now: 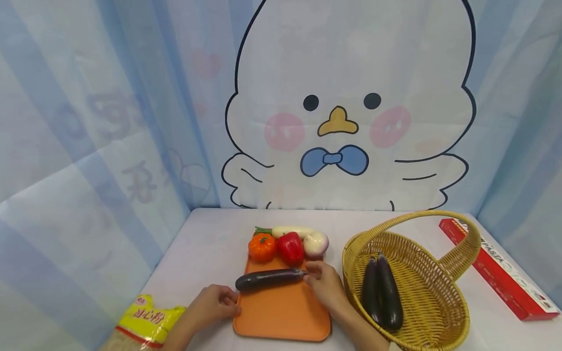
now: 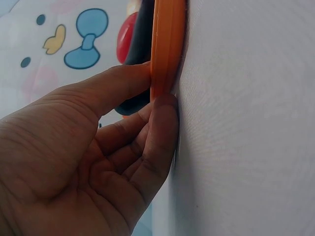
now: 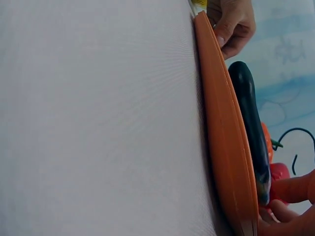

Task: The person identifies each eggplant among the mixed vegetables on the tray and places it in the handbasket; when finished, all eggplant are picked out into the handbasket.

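While tray (image 1: 281, 317) edge is pinched by left hand (image 1: 215, 303), stem end of eggplant (image 1: 269, 280) is gripped by right hand (image 1: 326, 285). Eggplant is laid crosswise on tray, just before pumpkin (image 1: 262, 247) and red pepper (image 1: 290, 248). Spare eggplants (image 1: 390, 297) are held in basket (image 1: 423, 302), right of tray. Pasta box (image 1: 496, 270) is set right of basket.

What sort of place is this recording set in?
Probably a small staged tabletop set rather than a working kitchen: a cartoon-printed curtain backs the pale table, where an eggplant lies on an orange board beside a wicker basket.
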The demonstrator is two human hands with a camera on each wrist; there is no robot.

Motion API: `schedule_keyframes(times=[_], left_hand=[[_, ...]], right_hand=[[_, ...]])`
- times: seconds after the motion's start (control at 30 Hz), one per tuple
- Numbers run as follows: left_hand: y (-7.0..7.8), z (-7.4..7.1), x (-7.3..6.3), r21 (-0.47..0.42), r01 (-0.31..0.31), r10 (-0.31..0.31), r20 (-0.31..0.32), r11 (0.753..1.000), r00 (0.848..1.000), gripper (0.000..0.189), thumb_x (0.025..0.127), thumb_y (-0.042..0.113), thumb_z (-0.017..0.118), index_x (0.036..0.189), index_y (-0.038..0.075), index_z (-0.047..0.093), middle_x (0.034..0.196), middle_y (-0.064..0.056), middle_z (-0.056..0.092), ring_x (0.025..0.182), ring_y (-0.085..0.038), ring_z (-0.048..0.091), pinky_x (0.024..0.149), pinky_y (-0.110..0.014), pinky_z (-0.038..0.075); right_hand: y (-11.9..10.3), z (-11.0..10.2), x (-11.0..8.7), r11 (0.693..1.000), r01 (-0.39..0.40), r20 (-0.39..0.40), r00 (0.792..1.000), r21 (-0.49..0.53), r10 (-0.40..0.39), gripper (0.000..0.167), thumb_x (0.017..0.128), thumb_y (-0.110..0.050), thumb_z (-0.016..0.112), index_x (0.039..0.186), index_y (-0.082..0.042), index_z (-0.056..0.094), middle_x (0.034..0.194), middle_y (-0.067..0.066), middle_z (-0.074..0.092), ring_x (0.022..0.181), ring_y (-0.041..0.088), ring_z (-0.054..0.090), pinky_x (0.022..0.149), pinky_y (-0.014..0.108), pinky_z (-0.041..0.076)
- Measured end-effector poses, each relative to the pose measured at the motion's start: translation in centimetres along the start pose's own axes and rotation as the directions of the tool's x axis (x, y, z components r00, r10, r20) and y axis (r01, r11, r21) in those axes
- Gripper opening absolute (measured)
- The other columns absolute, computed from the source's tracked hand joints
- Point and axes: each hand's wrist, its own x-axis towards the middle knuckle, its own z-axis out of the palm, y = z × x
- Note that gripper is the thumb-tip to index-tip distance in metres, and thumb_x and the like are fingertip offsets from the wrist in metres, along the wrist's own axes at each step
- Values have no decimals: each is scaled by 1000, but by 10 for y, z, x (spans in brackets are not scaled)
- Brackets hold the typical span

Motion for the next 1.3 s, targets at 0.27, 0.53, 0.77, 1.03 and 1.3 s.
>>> schedule_keyframes(times=[0.27,0.53,0.77,1.03,1.3], left_hand=[[1,1,-1,9,10,-10,-9,1000,1000,30,81,31,81,98,9,70,80,-2,63,74,-18,57,70,-34,50],[-2,0,1,5,0,0,-4,1000,1000,30,82,31,81,98,8,70,80,-2,63,74,-18,57,70,-34,50],[-4,1,3,17,-12,12,-6,1000,1000,29,82,30,81,98,9,69,80,-1,63,73,-18,57,69,-35,50],[-6,1,3,3,-33,33,9,999,999,29,82,29,81,97,7,69,79,-1,64,73,-17,59,69,-35,51],[-5,-1,2,11,-61,61,6,998,998,30,82,30,81,97,7,70,79,-1,64,73,-17,59,68,-35,51]], right_hand=[[5,2,3,999,41,3,999,-27,-41,28,86,3,69,113,5,64,106,15,69,88,23,67,71,34,54],[6,2,6,997,39,15,999,-70,-38,25,84,2,70,109,1,67,99,10,69,81,17,64,67,31,52],[6,0,6,995,50,18,999,-85,-48,20,84,2,71,104,-1,69,93,5,69,77,15,62,65,29,51],[8,1,3,998,39,51,998,-44,-36,17,85,1,72,102,-3,69,90,4,69,76,15,62,65,31,50],[7,1,4,999,25,71,997,-22,-24,24,84,-9,78,105,-2,69,90,3,68,77,16,63,66,33,52]])
